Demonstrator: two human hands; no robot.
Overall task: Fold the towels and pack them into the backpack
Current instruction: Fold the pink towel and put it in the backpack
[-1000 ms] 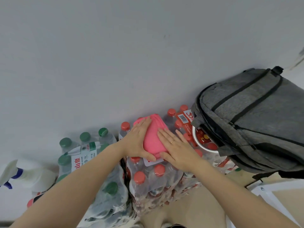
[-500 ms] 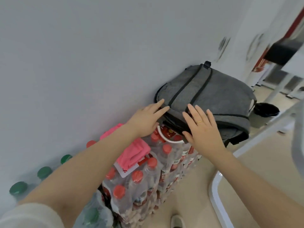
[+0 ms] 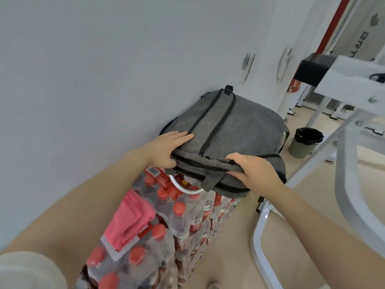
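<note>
A grey backpack (image 3: 239,130) with black zipper lines lies against the white wall on top of stacked bottle packs. My left hand (image 3: 166,149) grips its near left edge, fingers flat on top and thumb underneath. My right hand (image 3: 253,171) grips the near right edge, fingers curled round the fabric rim. A folded pink towel (image 3: 130,221) lies behind my hands on the bottle packs, partly hidden by my left forearm. Nothing shows of the backpack's inside.
Shrink-wrapped packs of red-capped water bottles (image 3: 179,213) form the surface below. A white rimmed bowl (image 3: 187,187) sticks out under the backpack. A white metal frame (image 3: 343,155) stands at the right, with a black-lined bin (image 3: 304,146) on the beige floor beyond.
Both hands left the pink towel, reached to the backpack with open fingers, and now grip its near edge. The view swung right and closer to the backpack.
</note>
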